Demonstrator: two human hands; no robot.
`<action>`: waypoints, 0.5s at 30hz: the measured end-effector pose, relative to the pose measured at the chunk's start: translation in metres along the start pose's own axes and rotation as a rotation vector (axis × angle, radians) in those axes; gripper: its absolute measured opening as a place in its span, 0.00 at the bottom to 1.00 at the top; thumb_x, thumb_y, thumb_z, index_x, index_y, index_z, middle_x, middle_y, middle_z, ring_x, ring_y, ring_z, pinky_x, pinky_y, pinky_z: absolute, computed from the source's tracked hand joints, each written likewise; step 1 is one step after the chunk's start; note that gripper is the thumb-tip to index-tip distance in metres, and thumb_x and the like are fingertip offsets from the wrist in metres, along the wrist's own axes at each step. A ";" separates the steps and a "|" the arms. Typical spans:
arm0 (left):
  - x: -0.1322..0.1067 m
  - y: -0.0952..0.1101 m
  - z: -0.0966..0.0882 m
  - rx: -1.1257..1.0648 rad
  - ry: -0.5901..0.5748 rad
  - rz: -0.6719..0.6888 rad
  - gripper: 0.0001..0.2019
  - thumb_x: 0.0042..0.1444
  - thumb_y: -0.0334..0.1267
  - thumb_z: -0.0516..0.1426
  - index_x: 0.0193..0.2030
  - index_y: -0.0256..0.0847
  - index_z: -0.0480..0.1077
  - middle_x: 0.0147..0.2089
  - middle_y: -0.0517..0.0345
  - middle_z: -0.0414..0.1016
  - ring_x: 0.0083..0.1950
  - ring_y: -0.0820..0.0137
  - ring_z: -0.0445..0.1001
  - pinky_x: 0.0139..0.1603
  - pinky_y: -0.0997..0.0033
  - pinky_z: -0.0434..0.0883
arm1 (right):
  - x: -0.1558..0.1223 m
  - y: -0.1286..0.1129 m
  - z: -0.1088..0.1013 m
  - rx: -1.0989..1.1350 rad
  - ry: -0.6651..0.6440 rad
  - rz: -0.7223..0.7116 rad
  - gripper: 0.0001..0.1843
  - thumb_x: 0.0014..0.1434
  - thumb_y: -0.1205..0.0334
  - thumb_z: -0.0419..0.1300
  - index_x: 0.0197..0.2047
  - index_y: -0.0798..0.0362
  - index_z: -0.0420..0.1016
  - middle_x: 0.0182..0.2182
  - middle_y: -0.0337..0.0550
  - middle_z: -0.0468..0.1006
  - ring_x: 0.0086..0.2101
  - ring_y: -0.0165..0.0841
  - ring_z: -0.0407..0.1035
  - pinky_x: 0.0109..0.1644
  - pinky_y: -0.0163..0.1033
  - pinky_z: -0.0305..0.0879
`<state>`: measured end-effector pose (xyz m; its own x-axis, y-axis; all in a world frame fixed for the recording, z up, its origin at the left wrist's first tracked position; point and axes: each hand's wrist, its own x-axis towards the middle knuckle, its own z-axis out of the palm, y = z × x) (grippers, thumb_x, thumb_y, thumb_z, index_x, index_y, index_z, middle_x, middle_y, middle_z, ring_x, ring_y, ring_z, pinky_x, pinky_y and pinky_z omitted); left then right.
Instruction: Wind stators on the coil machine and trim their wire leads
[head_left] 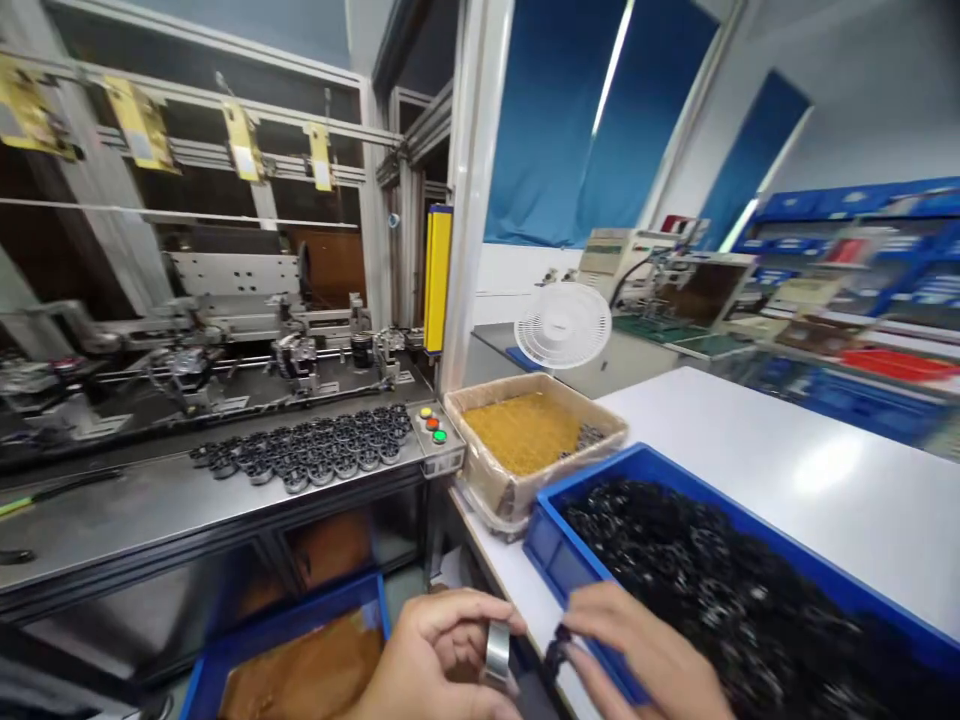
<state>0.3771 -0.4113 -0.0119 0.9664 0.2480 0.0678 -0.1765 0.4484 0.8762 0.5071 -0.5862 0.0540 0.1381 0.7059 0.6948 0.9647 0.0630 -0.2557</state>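
My left hand [442, 655] is at the bottom centre, fingers curled around a small shiny metal ring [497, 652]. Beside it, my right hand [637, 655] pinches a small black part [556, 655] at the near corner of a blue bin [559, 560]. The bin is heaped with black ring-shaped parts [720, 580]. The two hands are close together, nearly touching, over the white table's edge.
A cardboard box [525, 480] with yellow-brown filling stands behind the blue bin. On the steel machine bench [150, 510] at left lie several dark round parts [315, 450], near a button panel [435, 430]. Below is another blue bin [300, 650]. A white fan [562, 325] stands behind.
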 end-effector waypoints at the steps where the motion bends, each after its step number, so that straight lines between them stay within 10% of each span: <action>1: -0.002 -0.001 0.005 -0.011 -0.023 -0.023 0.29 0.26 0.29 0.75 0.43 0.41 0.79 0.42 0.49 0.83 0.34 0.67 0.81 0.38 0.68 0.76 | 0.003 -0.012 0.002 0.088 -0.013 0.023 0.14 0.58 0.75 0.57 0.45 0.52 0.71 0.34 0.48 0.78 0.34 0.36 0.75 0.38 0.37 0.75; 15: -0.006 -0.006 0.027 -0.141 -0.173 -0.010 0.25 0.37 0.31 0.73 0.46 0.43 0.78 0.41 0.50 0.85 0.43 0.62 0.83 0.44 0.69 0.76 | -0.013 -0.024 0.005 0.233 -0.045 -0.038 0.22 0.56 0.74 0.57 0.55 0.57 0.66 0.39 0.51 0.72 0.39 0.38 0.68 0.40 0.45 0.72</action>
<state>0.3775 -0.4386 -0.0052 0.9838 0.0975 0.1503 -0.1790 0.5685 0.8029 0.4814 -0.5933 0.0483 0.0878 0.7305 0.6772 0.8904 0.2473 -0.3822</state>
